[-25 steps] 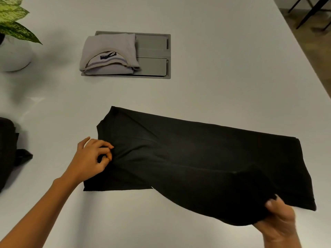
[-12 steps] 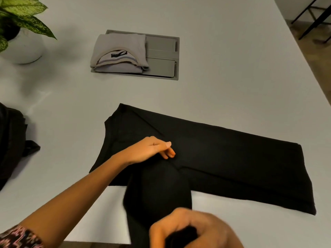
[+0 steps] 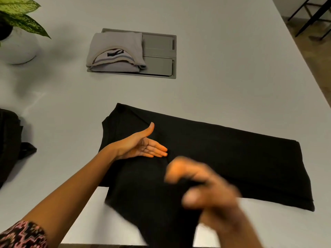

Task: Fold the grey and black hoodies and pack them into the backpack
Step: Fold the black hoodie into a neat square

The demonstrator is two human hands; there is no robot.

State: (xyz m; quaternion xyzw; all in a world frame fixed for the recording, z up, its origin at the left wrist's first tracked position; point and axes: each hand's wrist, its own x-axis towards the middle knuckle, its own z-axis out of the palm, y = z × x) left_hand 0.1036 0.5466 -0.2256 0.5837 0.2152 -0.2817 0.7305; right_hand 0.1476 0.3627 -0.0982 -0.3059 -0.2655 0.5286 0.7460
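Far left, a speckled green plant (image 3: 23,20) is sitting in a smooth, round white pot (image 3: 19,49) at the back corner of the matte pale desk (image 3: 223,77). Below it, the backpack (image 3: 9,145) is lying at the left edge, a dark, soft lump with a strap end poking out toward the middle; most of it is cut off by the frame. At the bottom corner a pink-and-black patterned sleeve (image 3: 25,235) is coming in, with a bare forearm reaching out from it.

Moving in, the grey hoodie (image 3: 114,45) is resting as a neat, thick square, neck rib and label facing up. It is covering the left half of a flat grey panel (image 3: 158,51) set into the desk.

Now the centre. The left grip (image 3: 139,147) is open, fingers straight and together, thumb up, its edge pressing down on the black hoodie (image 3: 241,158). The hoodie is lying as a long, flat band running across the desk to the right, its cloth dull, smooth and deep black. One flap is trailing toward the near edge and over it.

The right grip (image 3: 206,188) is blurring badly, but its fingers are curling round a bunch of that black flap, hiding part of the band behind it.

Far right, thin black chair legs (image 3: 311,17) are standing on the floor beyond the desk.
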